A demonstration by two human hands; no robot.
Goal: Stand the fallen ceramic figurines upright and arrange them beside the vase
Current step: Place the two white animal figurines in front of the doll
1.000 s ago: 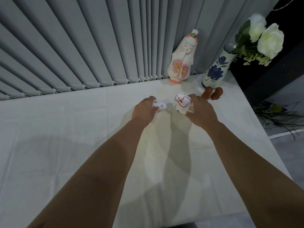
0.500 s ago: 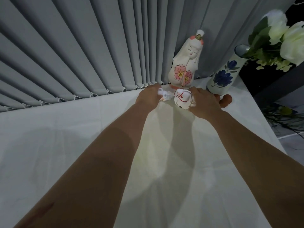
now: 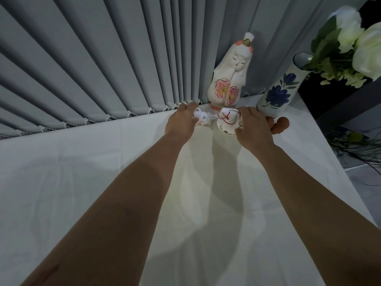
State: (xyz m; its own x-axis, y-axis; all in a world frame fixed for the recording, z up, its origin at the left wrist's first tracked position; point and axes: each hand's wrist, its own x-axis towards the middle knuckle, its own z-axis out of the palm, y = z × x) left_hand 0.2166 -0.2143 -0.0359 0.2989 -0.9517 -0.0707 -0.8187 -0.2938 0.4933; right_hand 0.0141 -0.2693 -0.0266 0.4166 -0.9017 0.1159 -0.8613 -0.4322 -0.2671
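Figurines [image 3: 226, 122] before doll [image 3: 231, 73], vase [image 3: 277, 93] right

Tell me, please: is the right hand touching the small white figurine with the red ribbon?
Touching. In the head view, the right hand wraps its fingers around the side of the white figurine, with no gap between them.

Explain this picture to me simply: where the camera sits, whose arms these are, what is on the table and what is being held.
No machine here. The camera is worn on a person's head, looking down their two bare arms. The left hand has its grip on a small white figurine; the right hand holds a white figurine with red ribbon lines. Both are shown near a tall doll figurine standing upright. Right of it stands a blue-flowered vase with white roses. Small brown pieces lie by the vase. A white tablecloth covers the table.
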